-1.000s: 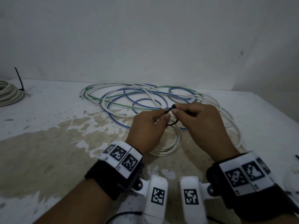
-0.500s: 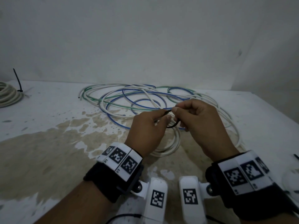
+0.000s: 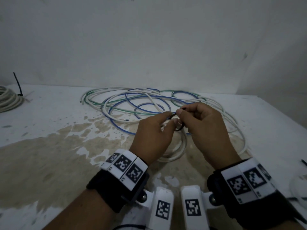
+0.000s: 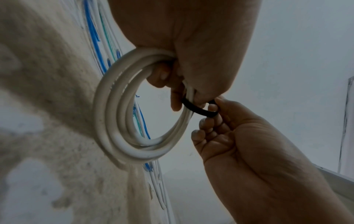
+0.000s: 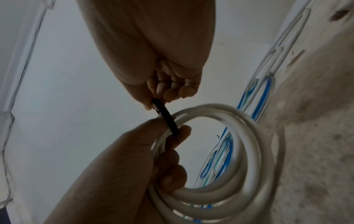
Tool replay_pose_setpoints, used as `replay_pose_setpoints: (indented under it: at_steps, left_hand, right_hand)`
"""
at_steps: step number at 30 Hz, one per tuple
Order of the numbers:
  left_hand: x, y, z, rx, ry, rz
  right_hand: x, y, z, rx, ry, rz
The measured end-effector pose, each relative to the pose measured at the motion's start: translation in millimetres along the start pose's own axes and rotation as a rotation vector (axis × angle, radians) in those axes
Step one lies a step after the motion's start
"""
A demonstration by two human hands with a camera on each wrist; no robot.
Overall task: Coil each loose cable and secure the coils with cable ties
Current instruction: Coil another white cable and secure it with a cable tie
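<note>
My left hand (image 3: 155, 130) grips a coil of white cable (image 3: 176, 153), several turns bunched in its curled fingers (image 4: 161, 75). A black cable tie (image 4: 199, 109) loops around the coil's strands next to those fingers. My right hand (image 3: 201, 123) pinches the tie between thumb and fingertips (image 5: 153, 104) and holds it taut against the coil (image 5: 220, 136). In the left wrist view the coil (image 4: 118, 121) hangs as a ring below my palm. Both hands meet just above the table (image 3: 49, 123).
A loose tangle of white, blue and green cables (image 3: 132, 103) lies behind my hands. A tied white coil (image 3: 8, 100) with an upright black tie tail (image 3: 18, 83) sits at the far left. Another black tie (image 3: 304, 162) shows at the right edge. The wall stands close behind.
My hands have shifted slightly lower and closer together. The tie's loop looks a little smaller around the coil. The loose cables have not moved.
</note>
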State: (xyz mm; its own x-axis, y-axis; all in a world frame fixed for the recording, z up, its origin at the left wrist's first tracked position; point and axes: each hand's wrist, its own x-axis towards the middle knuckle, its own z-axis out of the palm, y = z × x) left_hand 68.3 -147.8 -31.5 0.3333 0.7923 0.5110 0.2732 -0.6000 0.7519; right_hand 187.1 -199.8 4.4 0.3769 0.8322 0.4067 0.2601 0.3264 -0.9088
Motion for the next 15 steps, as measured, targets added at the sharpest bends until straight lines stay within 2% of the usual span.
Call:
replay_pose_setpoints:
  at_steps: [6,11,15]
  left_hand:
    - [-0.8,4.0,-0.2,-0.002,-0.029,0.018]
    - [-2.0,1.3,-2.8,0.069,-0.052,0.136]
    - [-1.2,1.0,-1.3,0.037,-0.046,0.132]
  right_hand:
    - [-1.2,-0.8,1.6,-0.014,0.067,-0.053]
    - [0.4,-1.3,-1.0,-0.012,-0.025,0.001]
    - [1.3,-1.3,-3.7,-0.045,-0.022,-0.017]
